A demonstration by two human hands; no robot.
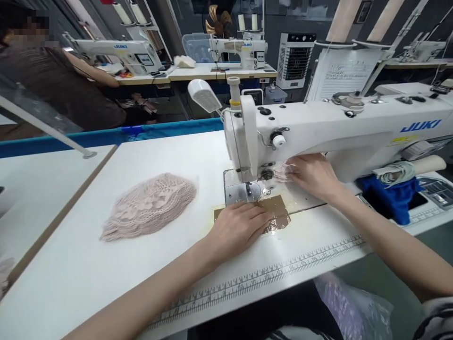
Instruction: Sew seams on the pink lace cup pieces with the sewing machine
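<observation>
My left hand (pixel 240 226) lies flat, fingers stretched out, on the brown tape patch (pixel 278 208) in front of the needle plate (pixel 235 191). No cloth shows under it. My right hand (pixel 313 174) reaches beneath the arm of the white sewing machine (pixel 318 125). Its fingers are closed on pale pink lace (pixel 282 172) behind and right of the presser foot (pixel 248 189); the fingertips are partly hidden. To the left, a stack of pink lace pieces (pixel 152 205) rests on the white table.
A printed ruler (pixel 247 285) runs along the table's front edge. Blue cloth (pixel 392 196) and a coil of pale elastic (pixel 398 174) lie at the right. A thin white post (pixel 46 125) stands at the left. Across the aisle, a co-worker (pixel 53 85) sits near another machine (pixel 120 54).
</observation>
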